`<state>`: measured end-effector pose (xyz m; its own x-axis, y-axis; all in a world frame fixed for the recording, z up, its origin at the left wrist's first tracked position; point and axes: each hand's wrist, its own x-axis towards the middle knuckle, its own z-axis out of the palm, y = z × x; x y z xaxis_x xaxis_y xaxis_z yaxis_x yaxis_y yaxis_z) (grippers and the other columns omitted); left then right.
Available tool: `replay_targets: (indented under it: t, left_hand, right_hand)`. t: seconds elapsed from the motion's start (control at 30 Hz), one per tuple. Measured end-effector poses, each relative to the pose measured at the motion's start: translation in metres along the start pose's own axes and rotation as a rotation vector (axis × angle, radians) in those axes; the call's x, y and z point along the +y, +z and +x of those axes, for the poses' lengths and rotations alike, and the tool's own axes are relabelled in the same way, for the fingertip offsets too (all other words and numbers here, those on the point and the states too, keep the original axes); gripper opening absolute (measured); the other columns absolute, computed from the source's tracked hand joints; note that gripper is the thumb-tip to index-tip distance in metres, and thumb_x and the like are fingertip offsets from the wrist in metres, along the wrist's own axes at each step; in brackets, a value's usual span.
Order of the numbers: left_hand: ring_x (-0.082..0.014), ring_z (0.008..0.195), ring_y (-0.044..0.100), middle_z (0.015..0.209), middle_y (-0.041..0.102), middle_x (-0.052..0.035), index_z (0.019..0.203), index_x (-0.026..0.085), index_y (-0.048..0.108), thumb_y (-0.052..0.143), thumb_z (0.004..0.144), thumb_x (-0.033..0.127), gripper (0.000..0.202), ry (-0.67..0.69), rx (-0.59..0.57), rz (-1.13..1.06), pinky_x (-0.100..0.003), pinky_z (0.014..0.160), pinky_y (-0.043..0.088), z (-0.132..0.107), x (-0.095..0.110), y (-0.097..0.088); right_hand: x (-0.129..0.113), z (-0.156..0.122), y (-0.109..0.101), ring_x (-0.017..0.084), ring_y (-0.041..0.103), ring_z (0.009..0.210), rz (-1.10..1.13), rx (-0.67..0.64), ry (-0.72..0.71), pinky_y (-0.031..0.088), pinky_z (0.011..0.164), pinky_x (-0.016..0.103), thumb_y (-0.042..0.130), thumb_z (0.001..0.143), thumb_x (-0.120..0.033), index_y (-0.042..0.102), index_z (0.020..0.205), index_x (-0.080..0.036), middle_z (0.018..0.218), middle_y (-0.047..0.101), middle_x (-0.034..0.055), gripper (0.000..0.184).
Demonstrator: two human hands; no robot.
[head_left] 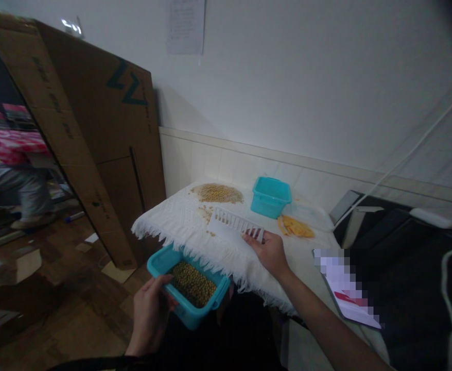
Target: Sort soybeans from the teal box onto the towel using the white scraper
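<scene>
Teal tub (195,315) (bean-filled), white slotted comb (229,224)

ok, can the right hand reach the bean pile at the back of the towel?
Likely yes: the right hand, gripping the white scraper, sits just short of the bean pile with only towel between; the tabletop teal bin stands aside.

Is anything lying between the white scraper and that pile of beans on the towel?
Only a few stray beans lie on the towel between the white scraper, in the right hand, and the bean pile.
</scene>
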<state>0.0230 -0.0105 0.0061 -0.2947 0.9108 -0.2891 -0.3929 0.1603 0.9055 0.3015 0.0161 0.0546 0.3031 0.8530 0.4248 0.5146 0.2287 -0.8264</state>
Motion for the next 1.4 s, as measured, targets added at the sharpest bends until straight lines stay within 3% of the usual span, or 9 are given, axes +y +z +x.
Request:
replay_targets:
  t: [0.2, 0.4, 0.53, 0.7, 0.9, 1.4]
  left_hand:
    - [-0.0141, 0.029, 0.045, 0.034, 0.053, -0.0006, 0.047, 0.019, 0.064, 0.079, 0.051, 0.038, 0.024, -0.019, -0.020, -0.020, -0.026, 0.034, 0.030, 0.002, -0.003, -0.002]
    - [-0.0135, 0.029, 0.044, 0.034, 0.052, 0.0011, 0.046, 0.020, 0.063, 0.079, 0.050, 0.037, 0.024, -0.019, 0.001, -0.030, -0.025, 0.034, 0.031, 0.005, 0.001, -0.004]
    - [-0.0121, 0.030, 0.044, 0.035, 0.052, 0.0015, 0.045, 0.020, 0.060, 0.079, 0.052, 0.037, 0.027, -0.008, 0.003, -0.017, -0.025, 0.035, 0.031, 0.007, 0.001, -0.006]
    - [-0.0123, 0.030, 0.044, 0.036, 0.052, 0.0019, 0.045, 0.020, 0.058, 0.079, 0.053, 0.037, 0.028, -0.016, 0.001, -0.021, -0.025, 0.035, 0.032, 0.006, 0.001, -0.006]
    - [-0.0131, 0.029, 0.044, 0.034, 0.053, 0.0001, 0.046, 0.020, 0.061, 0.079, 0.052, 0.037, 0.026, -0.013, -0.007, -0.013, -0.026, 0.035, 0.031, 0.007, 0.000, -0.006]
    - [-0.0134, 0.028, 0.044, 0.034, 0.054, -0.0011, 0.045, 0.019, 0.063, 0.079, 0.051, 0.038, 0.025, -0.015, -0.008, -0.013, -0.025, 0.034, 0.030, 0.006, 0.001, -0.006]
  right_hand:
    - [-0.011, -0.012, 0.005, 0.018, 0.058, 0.053, 0.020, -0.073, -0.002, 0.042, 0.051, 0.027, 0.072, 0.079, -0.048, 0.080, 0.071, -0.015, 0.061, 0.072, 0.0046, 0.035]
    - [-0.028, -0.023, 0.010, 0.020, 0.066, 0.061, 0.145, -0.191, 0.018, 0.048, 0.056, 0.028, 0.074, 0.078, -0.047, 0.082, 0.076, -0.016, 0.072, 0.078, 0.0066, 0.032]
    - [-0.027, -0.006, 0.011, 0.020, 0.064, 0.059, 0.079, -0.066, -0.020, 0.047, 0.056, 0.028, 0.073, 0.078, -0.046, 0.082, 0.077, -0.016, 0.069, 0.077, 0.0059, 0.032]
    - [-0.010, 0.021, 0.012, 0.022, 0.065, 0.058, -0.101, 0.084, -0.069, 0.044, 0.056, 0.030, 0.071, 0.080, -0.047, 0.078, 0.071, -0.016, 0.065, 0.075, 0.0066, 0.033]
    - [0.001, 0.027, 0.018, 0.022, 0.064, 0.056, -0.201, 0.089, -0.091, 0.041, 0.054, 0.029, 0.069, 0.082, -0.049, 0.076, 0.069, -0.017, 0.064, 0.075, 0.0078, 0.036]
    - [-0.007, 0.015, 0.016, 0.021, 0.062, 0.054, -0.120, 0.072, -0.087, 0.043, 0.054, 0.028, 0.069, 0.082, -0.050, 0.076, 0.067, -0.018, 0.061, 0.073, 0.0055, 0.036]
